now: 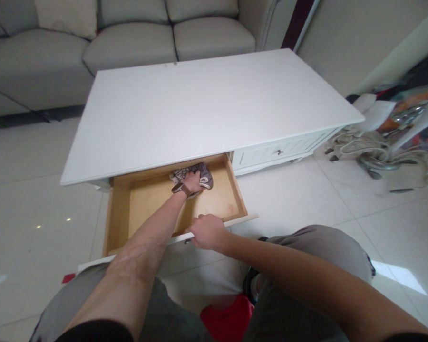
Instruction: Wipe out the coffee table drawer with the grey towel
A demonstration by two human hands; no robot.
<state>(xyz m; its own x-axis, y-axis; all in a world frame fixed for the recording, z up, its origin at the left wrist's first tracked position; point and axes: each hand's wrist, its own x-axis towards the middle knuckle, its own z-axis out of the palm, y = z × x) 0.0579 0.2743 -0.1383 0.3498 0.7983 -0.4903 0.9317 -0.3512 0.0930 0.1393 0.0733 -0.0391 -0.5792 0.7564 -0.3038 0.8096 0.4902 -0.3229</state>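
Cloth of a dark, mottled weave, with a pale curled edge on its right side, lies bunched on the floor of the pulled-out drawer, toward its far right part. The left hand reaches in from the near left and rests palm down over the soft folds; its fingers are partly lost against the fabric, so I cannot tell how tightly they close on it. A brown-strapped watch rings that wrist.

Nearer and a little to the right, the right hand is curled over the top edge of the white drawer front, fingers bent round the rim in a closed hold. Inside, the drawer is smooth, yellowish bare wood, a shallow box with straight walls.

Around it stands a low, long table, its flat top glossy white and nearly unmarked. To the right of the open drawer, a shut drawer has a grooved face and a small metal knob.

On the far side sits a padded grey sofa with rounded seat cushions, a cream pillow at its left. Shiny pale tiles cover the floor.
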